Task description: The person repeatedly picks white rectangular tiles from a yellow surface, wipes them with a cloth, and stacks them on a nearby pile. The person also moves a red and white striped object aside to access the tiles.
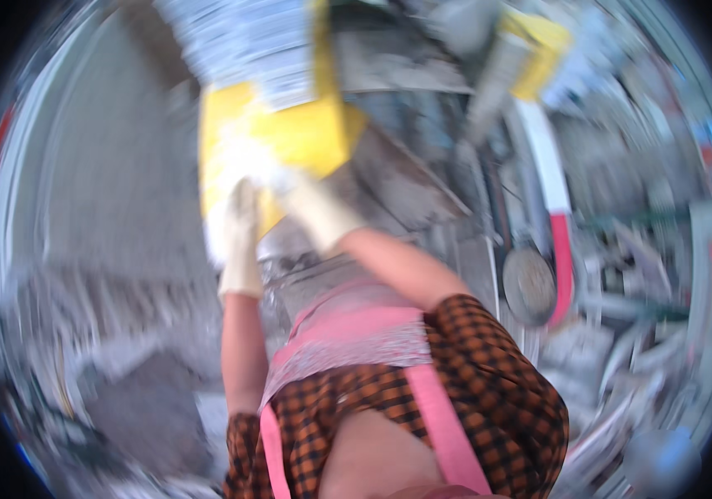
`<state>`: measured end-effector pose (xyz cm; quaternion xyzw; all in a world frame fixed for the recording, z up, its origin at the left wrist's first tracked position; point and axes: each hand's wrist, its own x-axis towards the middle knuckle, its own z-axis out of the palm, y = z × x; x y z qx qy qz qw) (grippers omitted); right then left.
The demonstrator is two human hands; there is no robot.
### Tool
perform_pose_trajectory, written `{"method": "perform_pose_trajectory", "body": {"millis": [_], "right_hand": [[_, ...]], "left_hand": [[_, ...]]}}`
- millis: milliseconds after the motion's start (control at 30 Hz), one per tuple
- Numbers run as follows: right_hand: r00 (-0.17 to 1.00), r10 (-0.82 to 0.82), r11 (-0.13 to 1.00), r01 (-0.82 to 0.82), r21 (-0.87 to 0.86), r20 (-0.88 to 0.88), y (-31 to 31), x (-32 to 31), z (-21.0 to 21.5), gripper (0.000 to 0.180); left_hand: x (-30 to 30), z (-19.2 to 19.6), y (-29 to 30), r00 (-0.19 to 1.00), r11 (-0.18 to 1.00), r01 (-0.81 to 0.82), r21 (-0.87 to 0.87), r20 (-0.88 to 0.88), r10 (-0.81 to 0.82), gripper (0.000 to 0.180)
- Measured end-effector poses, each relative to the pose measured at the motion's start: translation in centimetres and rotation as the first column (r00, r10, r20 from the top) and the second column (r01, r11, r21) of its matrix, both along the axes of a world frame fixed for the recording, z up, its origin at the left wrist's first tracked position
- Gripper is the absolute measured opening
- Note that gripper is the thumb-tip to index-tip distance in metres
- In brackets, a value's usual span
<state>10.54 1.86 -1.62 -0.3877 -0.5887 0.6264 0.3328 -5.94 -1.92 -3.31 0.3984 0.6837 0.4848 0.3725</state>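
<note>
Both my hands wear cream gloves and reach over a yellow surface. A white glare covers part of it. My left hand is at its near left part, and my right hand comes in beside it from the right. The fingers of both are smeared by motion and lost in the glare. I cannot make out whether they hold anything. Beyond them, a stack of white, flat, layered pieces rests on the yellow surface; their kind is too blurred to tell.
A wide grey panel or surface lies to the left. On the right are a round grey disc, a curved white-and-red band and another yellow piece next to whitish bundles. A brownish flat panel sits just right of the yellow surface.
</note>
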Motion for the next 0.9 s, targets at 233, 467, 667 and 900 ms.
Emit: {"method": "perform_pose_trajectory", "body": {"millis": [233,467,667,900], "right_hand": [[0.844,-0.152,0.719,-0.263,0.643,0.514,-0.3,-3.0,-5.6,0.047],[0.871,-0.430,0.710,0.163,0.685,0.239,1.9,21.5,-2.5,0.041],[0.278,-0.857,0.502,0.647,0.575,0.435,-0.5,48.6,-3.7,0.032],[0.104,-0.550,0.806,-0.191,0.560,0.829,-2.6,58.6,-4.5,0.081]], "left_hand": [[2.9,1.0,-1.1,0.980,0.988,-0.140,-0.071,0.133,0.148,0.057],[4.3,0.1,0.1,0.976,0.976,-0.217,0.020,0.002,0.217,0.063],[4.6,-0.1,1.2,0.929,0.962,-0.269,-0.051,-0.277,0.245,0.056],[5.4,0.7,1.7,0.936,0.961,-0.264,-0.085,-0.264,0.234,0.056]]}}
